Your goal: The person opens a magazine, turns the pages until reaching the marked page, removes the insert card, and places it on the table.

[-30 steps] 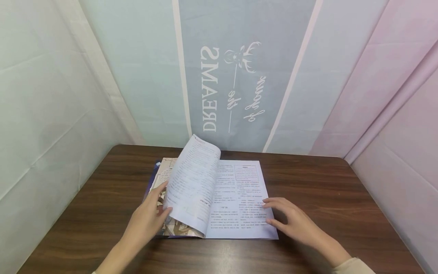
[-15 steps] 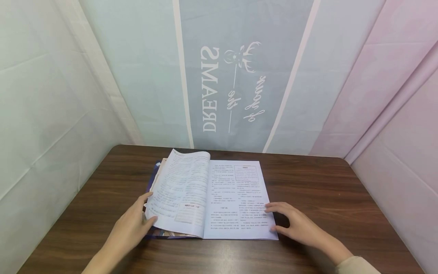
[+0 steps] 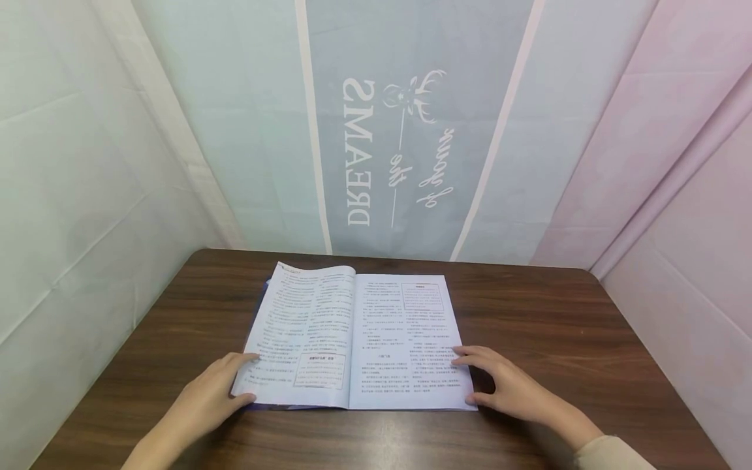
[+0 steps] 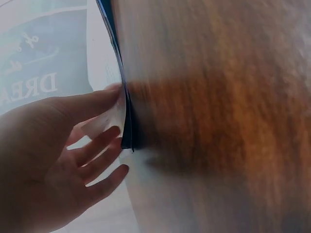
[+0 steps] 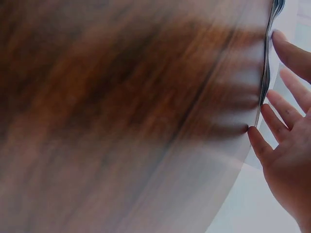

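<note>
lying open and flat near the middle of a dark brown wooden table, a thin white paperback book of printed text faces the person. the left hand grips the lower outer corner of the left page, thumb on top and fingers against the edge below it. the right hand rests with loosely spread, relaxed fingers on the lower outer corner of the right page, holding nothing. a pastel striped fabric backdrop hangs behind the table.
</note>
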Tool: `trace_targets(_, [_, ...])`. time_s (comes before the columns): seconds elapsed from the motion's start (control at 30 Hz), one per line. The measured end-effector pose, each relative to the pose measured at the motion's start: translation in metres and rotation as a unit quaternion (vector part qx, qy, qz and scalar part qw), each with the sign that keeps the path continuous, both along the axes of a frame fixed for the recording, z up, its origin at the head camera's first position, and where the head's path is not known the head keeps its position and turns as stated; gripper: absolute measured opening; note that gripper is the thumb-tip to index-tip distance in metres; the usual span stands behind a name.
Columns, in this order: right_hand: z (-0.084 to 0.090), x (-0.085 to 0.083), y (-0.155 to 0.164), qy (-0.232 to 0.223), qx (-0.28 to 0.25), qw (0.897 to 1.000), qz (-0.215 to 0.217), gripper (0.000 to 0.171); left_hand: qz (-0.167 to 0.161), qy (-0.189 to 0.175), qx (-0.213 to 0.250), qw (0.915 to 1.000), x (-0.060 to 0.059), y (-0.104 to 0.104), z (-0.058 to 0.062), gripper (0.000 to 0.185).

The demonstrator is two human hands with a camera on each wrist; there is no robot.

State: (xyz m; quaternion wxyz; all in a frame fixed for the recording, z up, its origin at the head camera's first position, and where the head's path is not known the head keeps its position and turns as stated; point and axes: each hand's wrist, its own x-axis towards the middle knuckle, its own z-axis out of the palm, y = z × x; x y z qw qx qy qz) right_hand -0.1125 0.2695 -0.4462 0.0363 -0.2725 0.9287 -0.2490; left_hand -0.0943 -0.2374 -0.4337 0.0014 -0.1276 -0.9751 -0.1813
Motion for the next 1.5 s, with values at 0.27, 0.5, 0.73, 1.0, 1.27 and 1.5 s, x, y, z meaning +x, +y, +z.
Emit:
trace_targets(0.27, [0.000,-0.001,0.000,-0.003,0.011,1.000,-0.001,0.050,-0.002,-0.002,-0.029,0.9996,-0.002,-0.004,-0.003,0.061])
trace_targets(0.5, [-0.001,-0.001,-0.001,0.000,0.015,1.000,-0.003,0.043,0.004,-0.004,-0.042,0.9991,-0.003,-0.004,-0.002,0.064])
trace_targets(0.73, [0.002,-0.003,-0.001,-0.015,0.008,1.000,-0.008,0.036,-0.006,-0.006,-0.046,0.9989,-0.002,-0.005,-0.003,0.058])
trace_targets(1.0, [0.003,-0.005,-0.003,0.032,-0.004,0.999,-0.010,0.032,0.000,-0.029,-0.049,0.9984,-0.005,-0.006,0.000,0.059])
trace_targets(1.27, [0.010,-0.007,-0.010,0.130,-0.032,0.991,-0.002,0.037,-0.004,-0.005,-0.023,0.9997,-0.004,0.002,0.006,0.048])
trace_targets(1.5, [0.018,-0.012,-0.016,0.167,-0.084,0.982,0.006,0.037,-0.013,0.018,0.025,0.9994,-0.007,0.025,0.012,0.037])
